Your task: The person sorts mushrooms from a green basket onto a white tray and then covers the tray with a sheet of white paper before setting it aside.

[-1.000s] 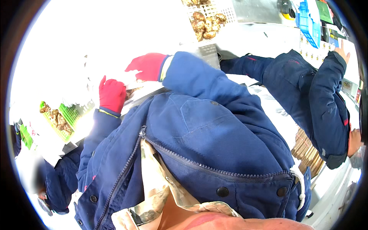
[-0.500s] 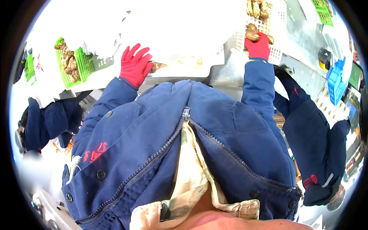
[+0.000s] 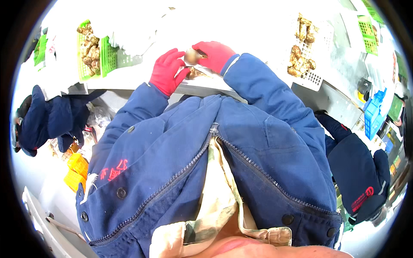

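In front of my chest, over the white table, my right hand (image 3: pixel 216 56) in a red glove is closed on a brown, pale-capped mushroom (image 3: pixel 192 56). My left hand (image 3: pixel 167 72), also red-gloved, is at the mushroom's left side. Its fingers are curved and apart from the thumb, with the tips near or touching the cap. Just below both hands another brown mushroom (image 3: pixel 196 73) lies at the table's near edge. Glare washes out much of the white surface (image 3: pixel 142 79).
On the left stands a green basket (image 3: pixel 109 58) with mushrooms. A white perforated basket (image 3: pixel 316 81) with several mushrooms sits on the right. Dark-sleeved people (image 3: pixel 53 118) are close by on both sides. Farther right are a blue crate (image 3: pixel 375 116) and green baskets (image 3: pixel 367 36).
My right hand has come from the white basket to the middle, bringing a mushroom. My left hand now meets it there, and the whole view has shifted a little.
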`<state>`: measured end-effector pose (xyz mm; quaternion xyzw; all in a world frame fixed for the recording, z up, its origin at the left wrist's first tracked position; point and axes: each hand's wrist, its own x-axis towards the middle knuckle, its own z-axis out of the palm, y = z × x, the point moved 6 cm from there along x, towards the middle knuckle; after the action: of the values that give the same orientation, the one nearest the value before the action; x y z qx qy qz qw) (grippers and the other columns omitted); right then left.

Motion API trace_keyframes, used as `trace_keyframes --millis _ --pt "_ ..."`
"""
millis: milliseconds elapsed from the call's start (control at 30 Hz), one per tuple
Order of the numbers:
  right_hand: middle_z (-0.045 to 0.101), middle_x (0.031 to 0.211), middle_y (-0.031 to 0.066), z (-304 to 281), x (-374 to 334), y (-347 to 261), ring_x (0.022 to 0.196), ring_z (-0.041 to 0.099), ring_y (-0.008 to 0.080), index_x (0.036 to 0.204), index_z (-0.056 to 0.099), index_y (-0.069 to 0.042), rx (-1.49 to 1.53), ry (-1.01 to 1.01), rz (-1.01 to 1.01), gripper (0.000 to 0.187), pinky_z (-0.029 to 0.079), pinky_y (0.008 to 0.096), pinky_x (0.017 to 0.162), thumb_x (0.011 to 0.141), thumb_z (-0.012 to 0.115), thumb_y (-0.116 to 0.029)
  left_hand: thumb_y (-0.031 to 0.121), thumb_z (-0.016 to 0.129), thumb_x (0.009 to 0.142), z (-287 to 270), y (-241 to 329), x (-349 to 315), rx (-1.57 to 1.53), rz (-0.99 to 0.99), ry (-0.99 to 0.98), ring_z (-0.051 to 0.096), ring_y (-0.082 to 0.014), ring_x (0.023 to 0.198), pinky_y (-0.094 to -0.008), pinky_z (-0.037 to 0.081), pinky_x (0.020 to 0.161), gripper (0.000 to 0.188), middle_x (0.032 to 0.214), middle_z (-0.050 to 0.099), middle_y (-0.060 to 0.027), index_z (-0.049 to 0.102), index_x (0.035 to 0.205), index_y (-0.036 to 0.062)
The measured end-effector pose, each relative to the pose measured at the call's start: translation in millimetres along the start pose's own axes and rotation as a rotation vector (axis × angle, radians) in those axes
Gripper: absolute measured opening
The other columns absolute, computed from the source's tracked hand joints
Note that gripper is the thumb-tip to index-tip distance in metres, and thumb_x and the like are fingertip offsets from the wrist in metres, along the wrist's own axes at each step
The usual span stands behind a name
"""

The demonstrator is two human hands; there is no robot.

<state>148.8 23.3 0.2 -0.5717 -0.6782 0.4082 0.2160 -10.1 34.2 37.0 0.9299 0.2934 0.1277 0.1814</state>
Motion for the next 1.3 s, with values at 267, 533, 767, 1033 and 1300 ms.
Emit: trace_keyframes --millis 267,533,767,1033,1300 --pt "0.064 0.091 0.0137 9.2 -4.1 -6.2 0.086 0.06 0.0351 0.102 0.065 -0.008 -0.302 -0.02 0.02 0.024 0.048 0.0448 0.077 0.083 0.063 -0.023 0.021 0.075 0.075 6.5 -19.3 24.3 -0.061 0.023 -0.026 0.059 -0.0309 0.106 -0.0429 0.045 0.096 0.037 0.102 0.067 -0.0028 0.061 0.109 0.0134" --pt "0.061 0.077 0.012 9.8 -13.5 13.0 0.076 0.059 0.034 0.092 0.066 -0.011 -0.35 0.088 -0.015 0.015 0.048 0.0452 0.067 0.079 0.063 -0.019 0.034 0.064 0.076 17.8 -10.5 43.6 0.102 0.036 -0.122 0.054 -0.0286 0.117 -0.0482 0.034 0.105 0.032 0.108 0.064 -0.0027 0.064 0.104 0.0184" --pt "0.062 0.094 0.0136 14.7 -22.0 2.2 0.089 0.058 0.0335 0.106 0.064 -0.008 -0.325 -0.082 0.061 0.03 0.046 0.0451 0.078 0.078 0.068 -0.019 0.04 0.066 0.076 31.9 -10.9 16.4 0.09 0.123 0.052 0.045 -0.0267 0.125 -0.0524 0.031 0.104 0.033 0.108 0.061 0.004 0.06 0.104 0.0241" --pt "0.062 0.108 0.0093 -55.7 -40.8 29.6 0.101 0.059 0.0299 0.118 0.059 -0.012 -0.757 -0.018 0.414 0.064 0.047 0.0451 0.083 0.065 0.079 -0.043 0.033 0.07 0.069 16.0 -6.4 67.3 0.018 0.123 -0.011 0.047 -0.028 0.125 -0.0491 0.035 0.104 0.054 0.125 0.058 -0.0069 0.059 0.118 0.0128" --pt "0.066 0.078 0.0034 -55.7 -15.5 35.2 0.079 0.065 0.0246 0.076 0.066 -0.016 -0.877 -0.063 0.419 0.023 0.044 0.0473 0.068 0.073 0.067 -0.04 0.034 0.069 0.065 28.1 -8.3 119.7 0.245 0.062 -0.179 0.063 -0.027 0.082 -0.0441 0.043 0.082 0.03 0.084 0.067 -0.007 0.065 0.087 0.0128"
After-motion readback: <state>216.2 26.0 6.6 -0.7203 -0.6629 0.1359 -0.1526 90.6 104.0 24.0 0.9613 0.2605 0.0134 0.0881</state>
